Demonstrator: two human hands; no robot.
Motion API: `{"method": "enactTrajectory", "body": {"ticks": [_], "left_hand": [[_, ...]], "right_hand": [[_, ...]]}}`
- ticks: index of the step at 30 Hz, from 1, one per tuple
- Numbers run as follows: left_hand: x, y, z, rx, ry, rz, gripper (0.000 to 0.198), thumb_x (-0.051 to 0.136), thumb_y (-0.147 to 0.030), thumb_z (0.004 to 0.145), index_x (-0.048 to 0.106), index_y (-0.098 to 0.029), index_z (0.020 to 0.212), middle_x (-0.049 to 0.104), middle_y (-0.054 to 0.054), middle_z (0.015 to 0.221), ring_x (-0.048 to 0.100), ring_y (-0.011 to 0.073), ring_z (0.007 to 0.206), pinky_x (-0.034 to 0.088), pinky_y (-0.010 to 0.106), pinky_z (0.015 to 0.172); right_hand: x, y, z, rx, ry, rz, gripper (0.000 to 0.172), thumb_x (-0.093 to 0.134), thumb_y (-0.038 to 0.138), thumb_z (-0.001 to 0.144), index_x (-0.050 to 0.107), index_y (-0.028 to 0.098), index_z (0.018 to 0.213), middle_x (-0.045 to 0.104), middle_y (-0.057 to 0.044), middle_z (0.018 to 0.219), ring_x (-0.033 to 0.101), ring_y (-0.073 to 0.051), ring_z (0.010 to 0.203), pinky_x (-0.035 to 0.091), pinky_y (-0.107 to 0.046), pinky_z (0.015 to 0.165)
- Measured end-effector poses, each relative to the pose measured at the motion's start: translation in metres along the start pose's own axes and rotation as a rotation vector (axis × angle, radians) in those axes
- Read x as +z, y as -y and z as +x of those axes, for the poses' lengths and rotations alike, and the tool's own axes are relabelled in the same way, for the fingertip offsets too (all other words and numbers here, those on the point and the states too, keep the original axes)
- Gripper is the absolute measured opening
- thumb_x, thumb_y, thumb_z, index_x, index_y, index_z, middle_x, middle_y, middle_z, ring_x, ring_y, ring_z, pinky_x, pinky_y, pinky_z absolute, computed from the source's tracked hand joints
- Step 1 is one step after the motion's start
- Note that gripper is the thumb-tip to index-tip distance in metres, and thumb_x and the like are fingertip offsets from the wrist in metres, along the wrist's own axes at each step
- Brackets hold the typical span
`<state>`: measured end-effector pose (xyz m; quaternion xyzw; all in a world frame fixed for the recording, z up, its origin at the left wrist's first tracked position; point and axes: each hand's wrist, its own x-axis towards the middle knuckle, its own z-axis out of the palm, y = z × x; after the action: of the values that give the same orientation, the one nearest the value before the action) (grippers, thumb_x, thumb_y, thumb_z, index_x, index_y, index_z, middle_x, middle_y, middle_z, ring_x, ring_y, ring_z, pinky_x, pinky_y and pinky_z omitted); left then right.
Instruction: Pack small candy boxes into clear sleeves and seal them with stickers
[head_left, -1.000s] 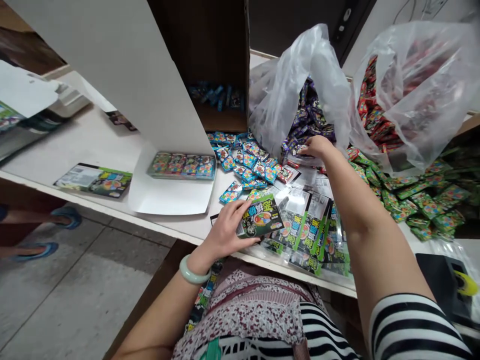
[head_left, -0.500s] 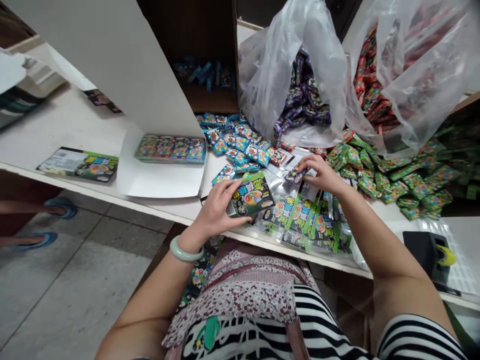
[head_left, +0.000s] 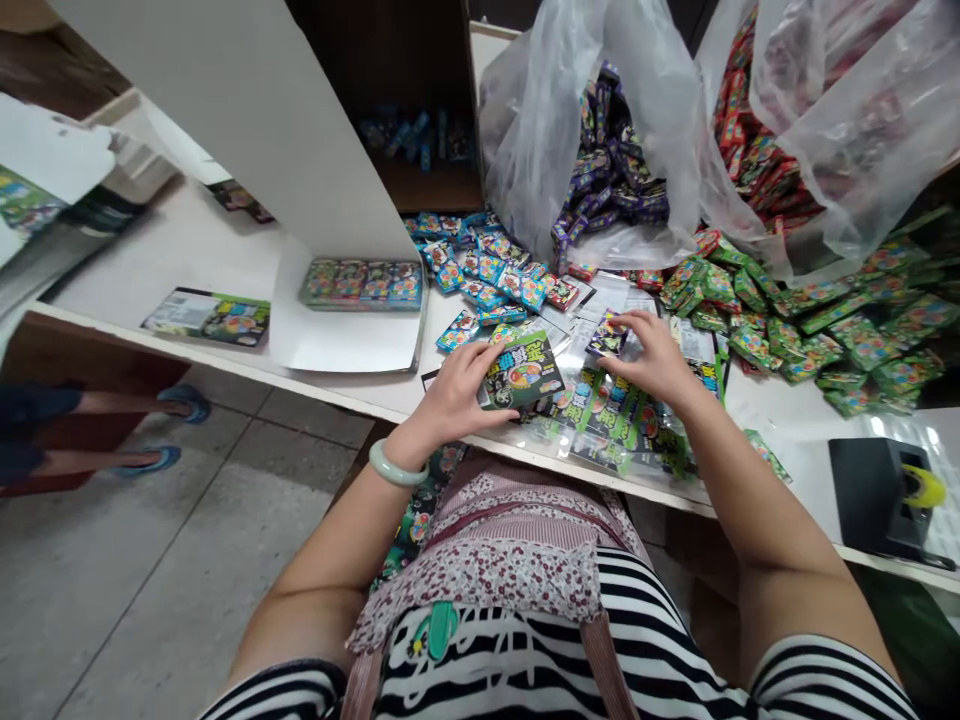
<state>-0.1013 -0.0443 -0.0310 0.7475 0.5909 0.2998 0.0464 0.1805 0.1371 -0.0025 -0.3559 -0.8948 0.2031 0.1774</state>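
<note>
My left hand is wrapped round the left end of a black-and-green candy bag, printed with colourful balls, above the table's front edge. Between the thumb and fingers of my right hand is a small purple candy packet, just right of the bag. Several flat printed bags in clear plastic lie below my right hand. Blue candy packets are heaped just behind the held bag. What is inside the bag cannot be seen.
Open plastic sacks hold purple packets and red packets. Green packets are piled at right, near a black tape dispenser. A white carton holds a packed row of packets. Another person's legs show at left.
The purple packet in my right hand has turned so its printed face shows. My left hand keeps hold of the candy bag. The whole view has shifted slightly; the other person's legs show more.
</note>
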Motion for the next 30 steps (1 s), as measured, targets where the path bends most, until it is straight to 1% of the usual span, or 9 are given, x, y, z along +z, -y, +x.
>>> {"method": "enactTrajectory", "body": {"ticks": [2, 4, 7, 11, 14, 17, 21, 26, 30], "left_hand": [[-0.002, 0.001, -0.002, 0.003, -0.013, -0.002, 0.102, 0.075, -0.063, 0.078, 0.027, -0.025, 0.160, 0.050, 0.016, 0.140, 0.052, 0.0367, 0.128, 0.046, 0.056, 0.110], [-0.004, 0.002, -0.002, 0.030, -0.024, -0.006, 0.103, 0.075, -0.064, 0.078, 0.025, -0.025, 0.160, 0.050, 0.017, 0.140, 0.052, 0.0363, 0.128, 0.046, 0.055, 0.111], [-0.003, 0.003, -0.003, 0.082, -0.011, -0.012, 0.103, 0.074, -0.065, 0.079, 0.025, -0.025, 0.160, 0.051, 0.017, 0.138, 0.053, 0.0360, 0.127, 0.047, 0.054, 0.108], [0.000, 0.006, -0.005, 0.092, 0.007, -0.008, 0.103, 0.075, -0.065, 0.078, 0.027, -0.024, 0.159, 0.052, 0.017, 0.137, 0.054, 0.0365, 0.125, 0.048, 0.054, 0.107], [0.002, 0.006, -0.004, 0.085, -0.004, -0.002, 0.104, 0.076, -0.063, 0.077, 0.028, -0.022, 0.159, 0.052, 0.018, 0.136, 0.054, 0.0377, 0.125, 0.048, 0.056, 0.107], [0.002, 0.003, -0.002, 0.086, 0.003, -0.067, 0.105, 0.077, -0.064, 0.076, 0.027, -0.023, 0.159, 0.051, 0.017, 0.138, 0.052, 0.0372, 0.126, 0.047, 0.056, 0.108], [-0.002, -0.001, -0.003, 0.091, 0.023, -0.140, 0.104, 0.078, -0.063, 0.076, 0.029, -0.025, 0.159, 0.050, 0.016, 0.140, 0.052, 0.0358, 0.127, 0.047, 0.056, 0.110], [-0.002, -0.003, -0.006, 0.129, 0.058, -0.130, 0.104, 0.079, -0.062, 0.075, 0.030, -0.022, 0.158, 0.050, 0.018, 0.139, 0.053, 0.0369, 0.126, 0.048, 0.057, 0.108], [0.002, -0.002, -0.003, 0.128, 0.083, -0.156, 0.102, 0.077, -0.061, 0.076, 0.030, -0.022, 0.158, 0.051, 0.018, 0.139, 0.053, 0.0365, 0.126, 0.049, 0.056, 0.107]], "right_hand": [[-0.017, 0.008, -0.004, -0.199, 0.048, 0.141, 0.058, 0.076, 0.044, 0.079, 0.062, 0.025, 0.132, 0.056, -0.015, 0.141, 0.053, -0.035, 0.133, 0.042, -0.055, 0.113], [-0.034, 0.018, -0.007, -0.368, 0.162, 0.195, 0.057, 0.075, 0.043, 0.082, 0.059, 0.028, 0.135, 0.052, -0.013, 0.146, 0.050, -0.033, 0.137, 0.042, -0.054, 0.115], [-0.053, 0.033, -0.007, -0.483, 0.290, 0.140, 0.055, 0.073, 0.038, 0.085, 0.059, 0.029, 0.137, 0.053, -0.013, 0.146, 0.051, -0.033, 0.136, 0.044, -0.055, 0.112], [-0.069, 0.050, -0.004, -0.532, 0.325, 0.072, 0.051, 0.071, 0.037, 0.087, 0.061, 0.028, 0.136, 0.054, -0.014, 0.144, 0.054, -0.033, 0.133, 0.046, -0.055, 0.110], [-0.073, 0.061, -0.003, -0.574, 0.331, 0.106, 0.055, 0.072, 0.040, 0.087, 0.059, 0.029, 0.139, 0.054, -0.013, 0.146, 0.054, -0.033, 0.132, 0.046, -0.053, 0.110], [-0.066, 0.065, -0.002, -0.571, 0.346, 0.053, 0.054, 0.072, 0.036, 0.086, 0.060, 0.027, 0.138, 0.055, -0.014, 0.144, 0.055, -0.034, 0.130, 0.048, -0.055, 0.107], [-0.056, 0.060, -0.001, -0.546, 0.322, -0.042, 0.052, 0.072, 0.034, 0.085, 0.061, 0.021, 0.135, 0.055, -0.019, 0.142, 0.055, -0.036, 0.127, 0.049, -0.057, 0.104], [-0.056, 0.061, -0.001, -0.580, 0.400, -0.128, 0.047, 0.071, 0.032, 0.086, 0.065, 0.021, 0.131, 0.058, -0.018, 0.140, 0.056, -0.035, 0.124, 0.051, -0.055, 0.101], [-0.050, 0.064, 0.002, -0.568, 0.409, -0.221, 0.048, 0.072, 0.029, 0.084, 0.066, 0.017, 0.130, 0.057, -0.020, 0.139, 0.056, -0.037, 0.121, 0.052, -0.055, 0.100]]}}
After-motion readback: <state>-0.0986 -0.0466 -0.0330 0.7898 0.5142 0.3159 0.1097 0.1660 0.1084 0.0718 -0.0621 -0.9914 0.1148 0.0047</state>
